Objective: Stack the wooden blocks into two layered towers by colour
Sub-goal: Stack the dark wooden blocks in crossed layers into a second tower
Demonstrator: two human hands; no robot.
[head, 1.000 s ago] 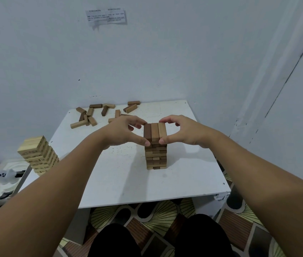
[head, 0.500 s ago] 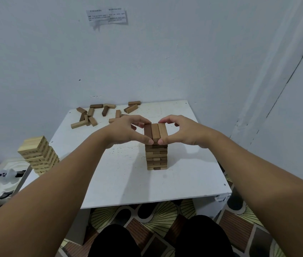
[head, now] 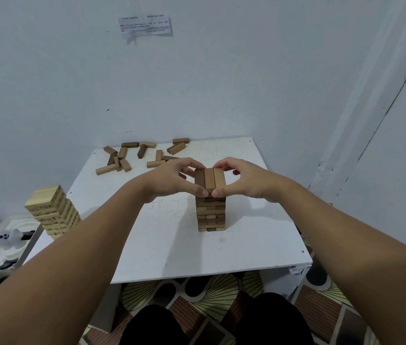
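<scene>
Brown tower [head: 211,212] stands upright near the middle of the white table [head: 259,235], a bit toward the right edge. Top layer [head: 209,179] is 3 brown blocks side by side, long way pointing away from the person. Below it approx 8 layers, alternating direction; exact count hard to tell. Both hands hold that top layer: left hand [head: 169,179] w/ thumb on the near end and fingers curled over the far end on the left side, right hand [head: 249,183] the same on the right side, thumb tips nearly meeting at the near face. So each hand is curled and pinching the 3-block layer, nothing else in either. 2nd tower, pale wood [head: 52,211], stands at the table's left edge, well apart from the brown one; approx 10 layers, leaning look may be lens. Loose blocks [head: 142,153] lie scattered along the far edge, toward the far-left corner, about 13, mixed brown and lighter, some overlapping so count is rough. 1 paper note [head: 145,24] is stuck on the wall above. White tray [head: 2,247] w/ small items sits lower, left of the table.
</scene>
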